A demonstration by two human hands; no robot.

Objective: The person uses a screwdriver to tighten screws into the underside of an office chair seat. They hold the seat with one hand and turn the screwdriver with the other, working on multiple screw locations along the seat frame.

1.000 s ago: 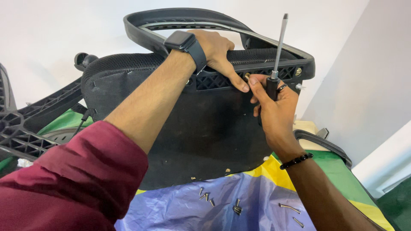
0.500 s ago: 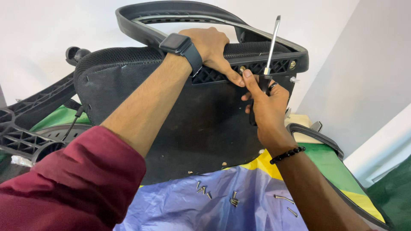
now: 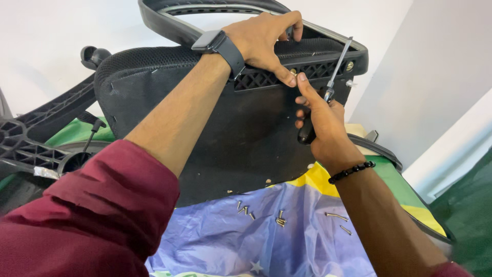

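Head view: two hands at the upturned chair seat (image 3: 241, 128), screwdriver raised.

Left hand (image 3: 264, 38) grips the seat's top edge, fingertip meeting the right thumb over a small screw, mostly hidden. Right hand (image 3: 320, 123) is closed around the screwdriver (image 3: 328, 92), handle largely covered; its shaft slants up and right. Loose screws (image 3: 279, 218) lie on the coloured sheet (image 3: 287, 241) below.

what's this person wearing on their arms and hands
Both hands are bare, with no gloves. The left arm has a dark red sleeve pushed up above the elbow, and a smartwatch with a dark grey band and a rectangular face on the wrist. The right wrist has a black beaded bracelet; a bit of dark red sleeve shows near the elbow.
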